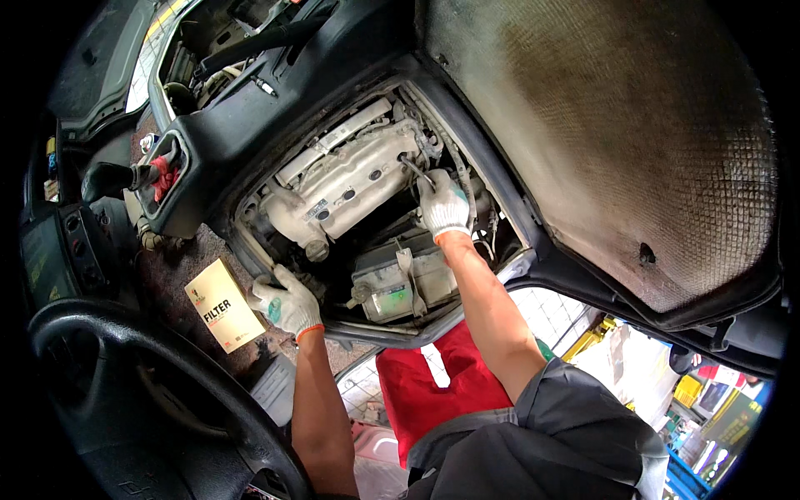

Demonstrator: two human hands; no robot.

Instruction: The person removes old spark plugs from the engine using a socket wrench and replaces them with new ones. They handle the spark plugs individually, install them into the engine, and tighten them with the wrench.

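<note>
A silver-grey engine cover point(350, 183) with round holes along its top lies in the open engine bay. My right hand point(443, 206), in a white knit glove, is closed on a thin grey rod-like piece point(416, 170) whose far end meets the hole at the cover's right end. Whether it is a tool or a lead I cannot make out. My left hand point(287, 303), also gloved, rests on the near left rim of the bay with its fingers apart. Beside it a cream filter box point(223, 305) lies on the carpet. A dusty battery point(400, 283) sits below my right hand.
A raised panel with a woven lining point(617, 142) stands at the right. The steering wheel point(192, 375) is at the lower left, with the gear lever point(108, 179) beyond. A spark plug point(264, 86) lies on the dark trim. Red cloth point(417, 375) hangs in front of the bay.
</note>
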